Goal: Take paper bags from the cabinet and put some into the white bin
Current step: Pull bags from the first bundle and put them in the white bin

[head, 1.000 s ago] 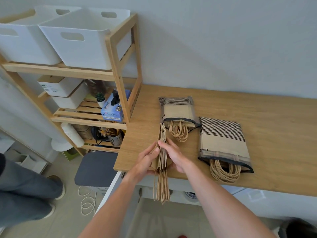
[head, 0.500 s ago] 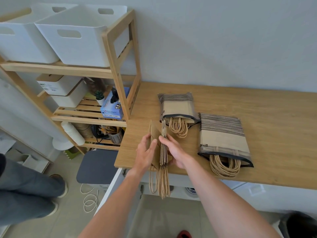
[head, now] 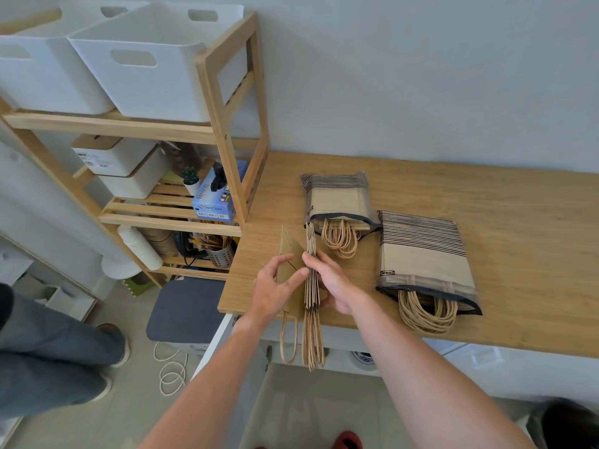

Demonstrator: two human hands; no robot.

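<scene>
**Q:** What do the hands hold?

**A:** A stack of brown paper bags (head: 311, 270), folded flat and stood on edge at the front of a wooden countertop (head: 486, 202), twisted paper handles hanging past its edge. The right hand (head: 334, 286) curls around the stack from the right. The left hand (head: 275, 288) grips a single brown bag (head: 288, 257) fanned away from the stack's left side, its fingertips reaching the stack.

**Q:** And the setting?

**A:** Two striped pouches lie on the countertop: a smaller pouch (head: 337, 197) just behind the stack and a larger pouch (head: 424, 257) to the right, each with coiled paper handles spilling from its open end. A pale wall backs the countertop. At left, a wooden shelf unit (head: 223, 124) carries a white bin (head: 155, 59) on its top tier, a second white bin (head: 39, 69) beside it, and a blue glove box (head: 214, 199) one tier down.
</scene>
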